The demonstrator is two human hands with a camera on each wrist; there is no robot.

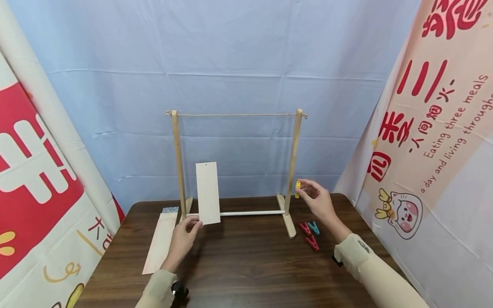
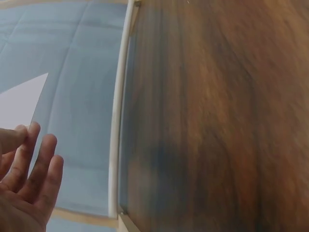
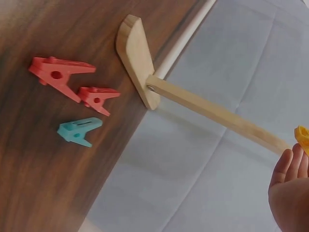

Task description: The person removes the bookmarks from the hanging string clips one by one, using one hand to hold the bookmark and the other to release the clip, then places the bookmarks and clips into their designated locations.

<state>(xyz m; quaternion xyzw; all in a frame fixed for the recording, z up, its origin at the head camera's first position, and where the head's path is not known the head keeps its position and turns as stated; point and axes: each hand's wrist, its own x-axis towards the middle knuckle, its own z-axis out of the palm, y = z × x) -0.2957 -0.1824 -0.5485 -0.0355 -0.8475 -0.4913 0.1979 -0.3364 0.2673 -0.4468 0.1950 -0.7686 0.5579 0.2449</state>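
Upright in front of the wooden frame's left side is a pale rectangular card (image 1: 208,192) with a small hole near its top edge. My left hand (image 1: 184,239) pinches its lower left corner between thumb and fingers; the left wrist view shows that corner at the fingertips of the hand (image 2: 29,179). On the other side, my right hand (image 1: 317,201) pinches a yellow clothespin (image 1: 298,189) just right of the frame's right post. Only part of the yellow clothespin (image 3: 303,137) shows at the edge of the right wrist view. A string (image 1: 236,114) runs between the post tops.
Two red clothespins (image 1: 312,243) and a blue one (image 1: 315,228) lie on the dark wooden table (image 1: 246,265) by the frame's right foot (image 1: 286,218). More pale cards (image 1: 159,244) lie at the left, a patterned piece (image 1: 170,210) at their far end. A white rod (image 1: 252,213) joins the posts low down.
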